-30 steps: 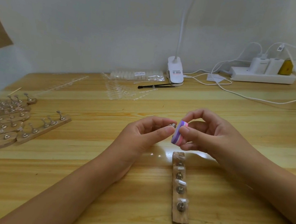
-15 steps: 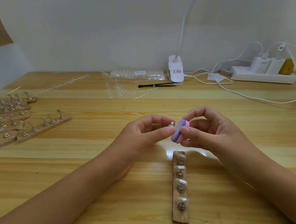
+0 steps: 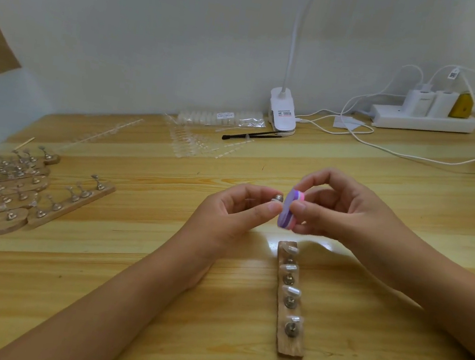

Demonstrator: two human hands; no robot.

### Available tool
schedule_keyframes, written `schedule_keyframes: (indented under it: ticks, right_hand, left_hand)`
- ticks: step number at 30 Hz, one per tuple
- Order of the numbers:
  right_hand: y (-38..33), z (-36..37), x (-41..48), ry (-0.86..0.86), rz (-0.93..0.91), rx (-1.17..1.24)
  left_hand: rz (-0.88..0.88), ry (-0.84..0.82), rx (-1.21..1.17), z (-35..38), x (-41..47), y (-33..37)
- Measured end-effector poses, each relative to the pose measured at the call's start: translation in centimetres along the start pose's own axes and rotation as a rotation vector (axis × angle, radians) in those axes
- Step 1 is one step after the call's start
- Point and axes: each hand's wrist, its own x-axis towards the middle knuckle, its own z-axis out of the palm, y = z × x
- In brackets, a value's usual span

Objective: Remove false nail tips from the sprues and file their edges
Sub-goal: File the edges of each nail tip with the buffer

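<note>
My left hand (image 3: 235, 212) pinches a small metal nail stand (image 3: 278, 198) between thumb and fingers; the nail tip on it is too small to make out. My right hand (image 3: 343, 215) pinches a purple and pink file block (image 3: 288, 212) and holds its purple face against the stand's end. Both hands hover above the table's middle. Just below them lies a wooden strip (image 3: 292, 302) carrying several metal stands with clear nail tips. Clear sprues with nail tips (image 3: 192, 143) lie at the back of the table.
Several wooden strips with stands (image 3: 13, 198) crowd the left side. A bagged pack of tips (image 3: 223, 117), a black brush (image 3: 248, 135) and a white clip lamp (image 3: 282, 114) stand by the wall. A power strip (image 3: 422, 118) with cables runs along the back right.
The hands have shifted very slightly up the table; the file block stays against the stand, tilted a little differently.
</note>
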Motion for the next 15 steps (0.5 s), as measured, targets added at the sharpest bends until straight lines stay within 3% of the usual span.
schedule_keyframes:
  ticks: [6, 9, 13, 15]
  right_hand:
    - [-0.2, -0.09, 0.0, 0.075, -0.051, 0.029]
    - [-0.08, 0.18, -0.09, -0.002, -0.006, -0.017]
    - [-0.1, 0.15, 0.01, 0.09, -0.076, 0.036]
    - [-0.06, 0.22, -0.02, 0.051, -0.056, 0.019]
  left_hand:
    - [-0.007, 0.014, -0.005, 0.0, 0.04, -0.03]
    - [-0.011, 0.021, 0.004, -0.04, 0.08, -0.15]
    - [-0.005, 0.033, 0.005, -0.03, 0.15, -0.15]
    - [0.002, 0.028, 0.006, -0.02, 0.11, -0.17]
